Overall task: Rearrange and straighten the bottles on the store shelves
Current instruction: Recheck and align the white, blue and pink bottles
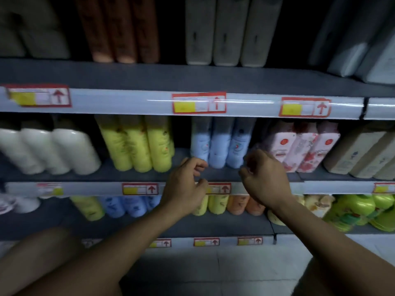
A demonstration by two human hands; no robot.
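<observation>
Three light blue bottles (220, 144) stand side by side on the middle shelf (111, 176), between the yellow bottles (139, 144) and the pink-labelled bottles (303, 146). The left hand (186, 184) hovers at the base of the leftmost blue one, its fingers (199, 166) loosely curved and empty; contact is unclear. The right hand (265, 178), at the rightmost bottle's base, has its fingers curled inward and holds nothing.

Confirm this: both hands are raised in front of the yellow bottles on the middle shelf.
Wrong colour: the head view shows the left hand and right hand raised in front of the blue bottles on the middle shelf.
</observation>
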